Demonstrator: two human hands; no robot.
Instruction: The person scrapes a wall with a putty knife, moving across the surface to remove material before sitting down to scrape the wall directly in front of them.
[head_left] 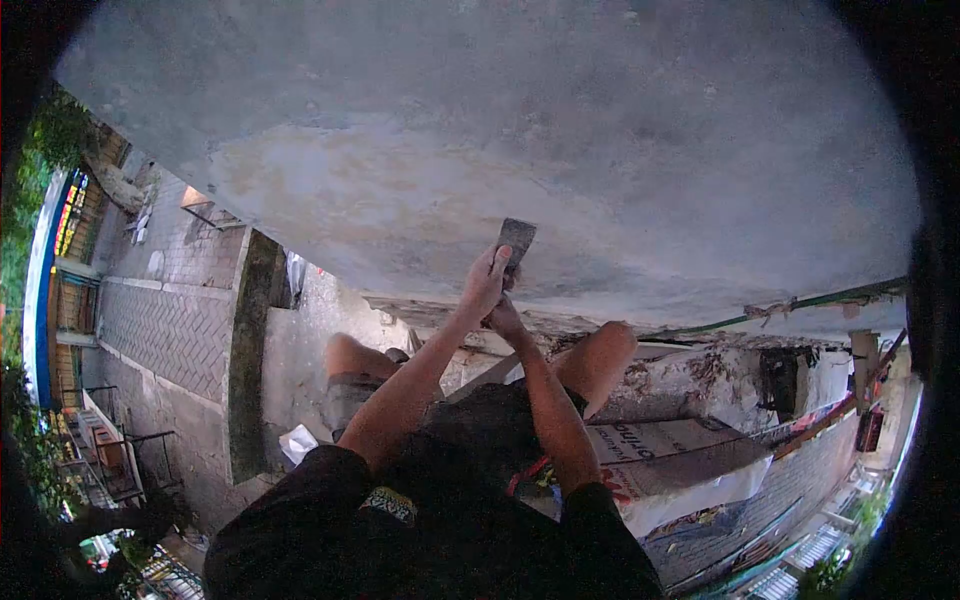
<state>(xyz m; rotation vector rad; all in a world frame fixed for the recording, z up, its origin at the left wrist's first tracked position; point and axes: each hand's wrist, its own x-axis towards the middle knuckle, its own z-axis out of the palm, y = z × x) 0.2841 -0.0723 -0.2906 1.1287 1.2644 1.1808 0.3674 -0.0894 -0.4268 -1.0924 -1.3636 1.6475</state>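
Observation:
A dark, flat, rectangular scraper blade (518, 238) lies up against a grey wall surface (640, 140), tilted slightly to the right. My left hand (484, 284) is closed on its lower part, the thumb lying along the face. Just below, my right hand (507, 318) is closed around the tool's lower end, close against the left; any handle is hidden inside the hands. Around and left of the blade, the wall carries a pale yellowish, worn patch (340, 185).
My bare knees (606, 355) are bent on both sides of my arms. A printed sheet (680, 455) lies at the lower right. A green pipe or cable (740, 318) runs along the wall's edge. Patterned paving (165, 335) and a mossy ledge (252, 370) are at left.

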